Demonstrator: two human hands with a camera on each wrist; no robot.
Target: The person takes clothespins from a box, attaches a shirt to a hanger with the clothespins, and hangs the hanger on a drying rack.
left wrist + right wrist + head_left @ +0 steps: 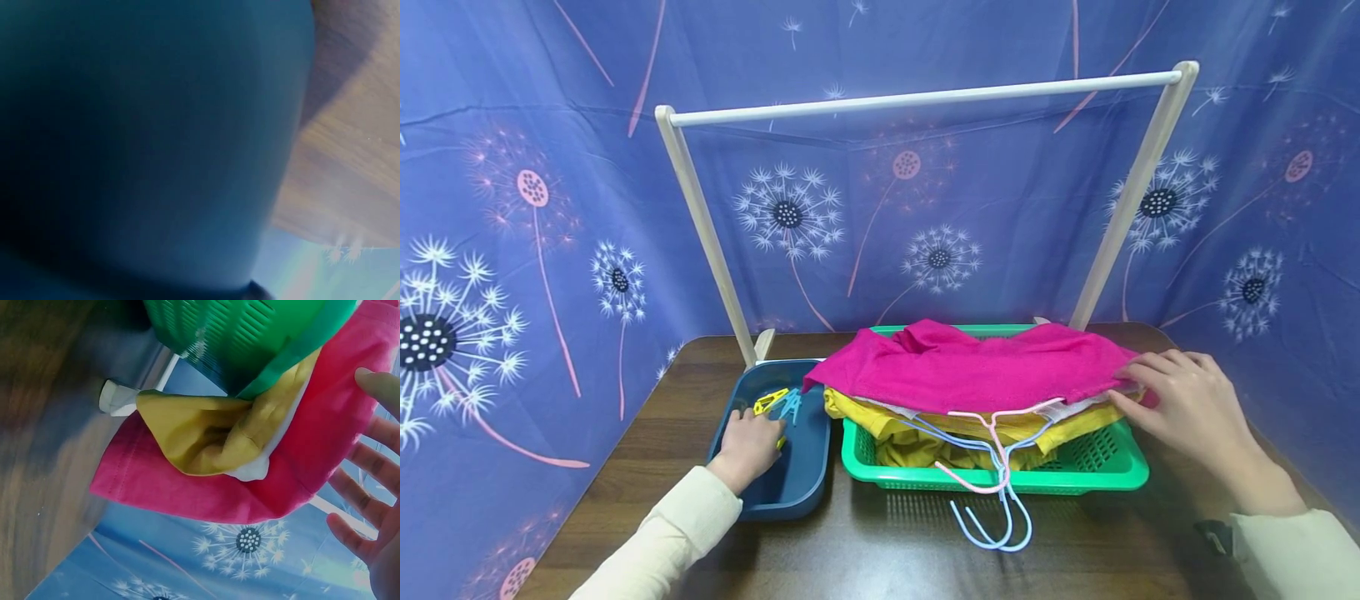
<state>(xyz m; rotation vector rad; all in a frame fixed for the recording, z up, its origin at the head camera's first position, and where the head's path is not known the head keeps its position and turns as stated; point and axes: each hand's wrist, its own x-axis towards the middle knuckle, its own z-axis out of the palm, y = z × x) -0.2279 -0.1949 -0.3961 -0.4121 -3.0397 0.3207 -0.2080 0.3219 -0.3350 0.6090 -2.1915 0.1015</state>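
Observation:
My left hand (750, 447) reaches down into a dark blue bin (790, 492), its fingertips hidden beneath it. A bit of yellow shows beside those fingers; whether they pinch it cannot be seen. Yellow clothespins (771, 402) and blue clothespins (788, 405) lie just beyond. My right hand (1187, 398) is at the right end of a bright pink garment (985, 367), fingers spread in the right wrist view. The garment tops a pile with white cloth and yellow garments (895, 442) on a green basket (880, 475). A pink hanger (994, 427) and light blue hangers (1000, 533) stick out in front.
Behind the basket stands a rack with a white rod (925, 102) and pale wooden posts (707, 233). A blue dandelion-print cloth (880, 208) surrounds the brown wooden table (895, 558). The blue bin's wall (187, 156) fills most of the left wrist view.

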